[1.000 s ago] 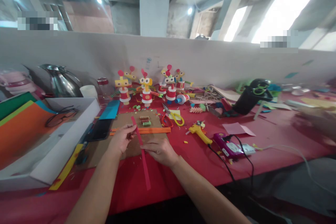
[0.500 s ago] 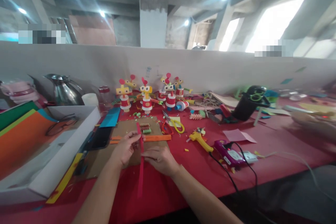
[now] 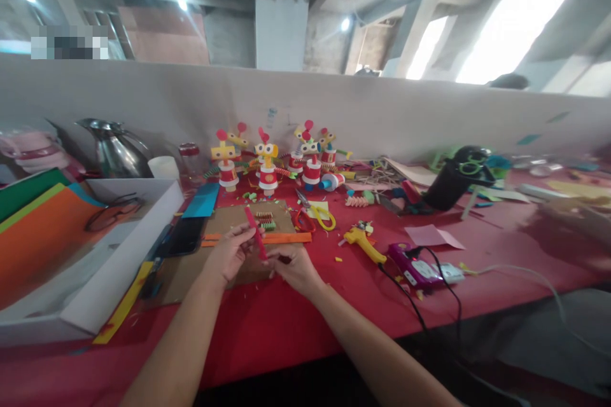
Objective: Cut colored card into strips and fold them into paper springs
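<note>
A red paper strip [image 3: 256,233] slants over a brown cardboard sheet [image 3: 191,280]. My left hand [image 3: 235,251] pinches the strip near its middle. At the strip's lower end the fingers of my right hand [image 3: 292,267] are closed on it. Beneath and behind the hands, an orange strip [image 3: 286,238] lies across the cardboard. Small folded striped paper springs [image 3: 265,221] rest just beyond it. Scissors with red and yellow handles [image 3: 324,217] lie to the right of the springs.
Several paper-cup figures [image 3: 268,178] stand at the back. A white box [image 3: 79,311] with coloured paper is at left, beside a phone [image 3: 185,235]. To the right are a yellow glue gun [image 3: 365,247], a purple power strip [image 3: 413,267] with cables and a black container [image 3: 446,187].
The strip's long hanging lower part no longer shows; its lower end is now at my right hand, which has moved slightly up. The camera view has shifted a little.
</note>
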### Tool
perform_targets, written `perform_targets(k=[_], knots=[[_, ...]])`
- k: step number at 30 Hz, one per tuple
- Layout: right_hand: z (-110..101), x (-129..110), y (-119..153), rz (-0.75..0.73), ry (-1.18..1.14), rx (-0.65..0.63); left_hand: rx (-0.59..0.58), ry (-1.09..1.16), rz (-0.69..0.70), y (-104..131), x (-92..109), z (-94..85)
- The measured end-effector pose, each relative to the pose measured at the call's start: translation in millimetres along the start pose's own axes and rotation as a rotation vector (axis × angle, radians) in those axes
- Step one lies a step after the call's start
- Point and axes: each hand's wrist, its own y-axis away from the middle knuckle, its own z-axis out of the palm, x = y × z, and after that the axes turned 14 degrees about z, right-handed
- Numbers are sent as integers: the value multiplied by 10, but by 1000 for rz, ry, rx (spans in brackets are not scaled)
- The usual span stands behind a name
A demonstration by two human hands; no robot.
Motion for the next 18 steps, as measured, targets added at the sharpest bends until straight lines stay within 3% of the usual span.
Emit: perform_targets(k=[3,8,14,18], knots=[[-9,-23,-1,77,-76,-9,-7,6,3,-7,-5,-9],[-25,-72,25,91,-105,-154,42,26,40,-9,5,-22],[-14,-85,8,200,-187,-40,42,20,34,4,-5,11],[-28,-113,17,243,-132,-172,43,-7,76,-15,-27,-8]])
